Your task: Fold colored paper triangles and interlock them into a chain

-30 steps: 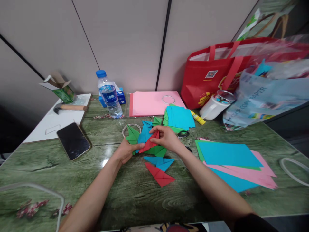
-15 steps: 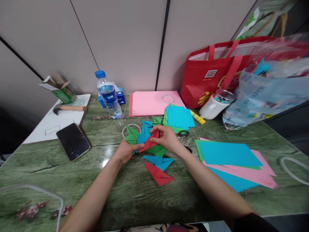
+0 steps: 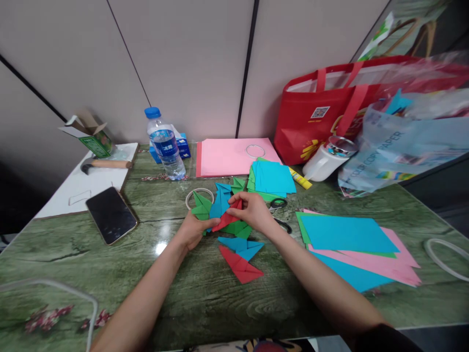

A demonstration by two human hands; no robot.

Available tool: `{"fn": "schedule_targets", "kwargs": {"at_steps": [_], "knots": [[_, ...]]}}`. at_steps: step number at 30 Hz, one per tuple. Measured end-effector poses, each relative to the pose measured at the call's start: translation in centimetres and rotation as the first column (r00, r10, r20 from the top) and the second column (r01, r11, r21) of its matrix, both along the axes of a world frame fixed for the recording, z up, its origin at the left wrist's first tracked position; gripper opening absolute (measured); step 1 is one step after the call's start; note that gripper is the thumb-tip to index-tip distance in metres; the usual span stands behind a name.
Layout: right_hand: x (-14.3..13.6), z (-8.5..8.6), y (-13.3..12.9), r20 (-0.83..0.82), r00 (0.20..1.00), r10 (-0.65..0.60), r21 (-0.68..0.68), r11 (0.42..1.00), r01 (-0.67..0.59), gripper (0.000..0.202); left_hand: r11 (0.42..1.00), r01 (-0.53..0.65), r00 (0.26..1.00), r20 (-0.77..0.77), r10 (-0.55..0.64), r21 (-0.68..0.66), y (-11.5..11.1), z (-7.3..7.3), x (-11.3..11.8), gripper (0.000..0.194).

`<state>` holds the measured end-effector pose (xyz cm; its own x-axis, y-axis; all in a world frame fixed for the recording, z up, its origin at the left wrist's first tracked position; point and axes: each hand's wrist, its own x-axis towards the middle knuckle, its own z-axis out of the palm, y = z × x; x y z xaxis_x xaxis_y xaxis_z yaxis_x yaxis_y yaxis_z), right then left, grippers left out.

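Observation:
My left hand point(image 3: 196, 229) pinches the lower left end of a red folded paper piece point(image 3: 224, 221). The thumb and fingers of my right hand point(image 3: 252, 208) are closed on the same piece's upper right part. Right behind it are a blue folded paper piece point(image 3: 220, 201) and a green one point(image 3: 201, 204); whether they are joined to the red one I cannot tell. More green folds point(image 3: 242, 229) show below my right hand. Nearer to me, another blue folded piece point(image 3: 245, 247) and a red folded piece point(image 3: 242, 266) lie overlapping on the table.
Black-handled scissors point(image 3: 280, 203) lie partly behind my right wrist. Blue square sheets point(image 3: 274, 177), a yellow glue stick point(image 3: 300, 178) and pink paper point(image 3: 227, 156) are farther back. Cut sheets point(image 3: 348, 233) lie right; a phone point(image 3: 112, 215), hammer point(image 3: 110, 164) and water bottle point(image 3: 166, 149) stand or lie left.
Hardly anything differs. Both hands keep hold of the red folded piece, with only a very slight shift of the fingers and paper.

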<state>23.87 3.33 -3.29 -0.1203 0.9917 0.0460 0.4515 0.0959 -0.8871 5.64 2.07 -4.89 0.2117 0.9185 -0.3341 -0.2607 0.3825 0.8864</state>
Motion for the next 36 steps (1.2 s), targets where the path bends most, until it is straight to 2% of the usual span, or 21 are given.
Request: {"fn": "schedule_targets", "kwargs": {"at_steps": [6, 14, 20, 26, 36], "knots": [[-0.2, 0.2, -0.2, 0.034, 0.999, -0.029, -0.012, 0.999, 0.030, 0.017, 0.999, -0.024, 1.000, -0.005, 0.024, 0.022, 0.0, 0.1, 0.2, 0.045], [-0.3, 0.4, -0.2, 0.088, 0.994, -0.064, 0.035, 0.997, 0.061, 0.008, 0.996, -0.018, 0.992, -0.124, 0.029, 0.086, 0.0, -0.8, 0.2, 0.032], [-0.3, 0.3, -0.2, 0.029, 0.999, -0.026, -0.025, 0.999, 0.027, 0.008, 0.994, -0.020, 0.983, -0.181, 0.040, 0.109, 0.0, -0.7, 0.3, 0.026], [-0.3, 0.2, -0.3, 0.025, 0.999, -0.039, -0.007, 0.999, 0.039, 0.008, 0.994, -0.038, 0.980, -0.189, 0.057, 0.100, -0.1, -0.2, 0.5, 0.025], [-0.4, 0.5, -0.4, 0.080, 0.996, 0.034, 0.037, 0.999, -0.037, 0.015, 0.992, -0.013, 0.983, -0.181, 0.036, 0.126, -0.1, -0.5, 0.4, 0.023]]}}
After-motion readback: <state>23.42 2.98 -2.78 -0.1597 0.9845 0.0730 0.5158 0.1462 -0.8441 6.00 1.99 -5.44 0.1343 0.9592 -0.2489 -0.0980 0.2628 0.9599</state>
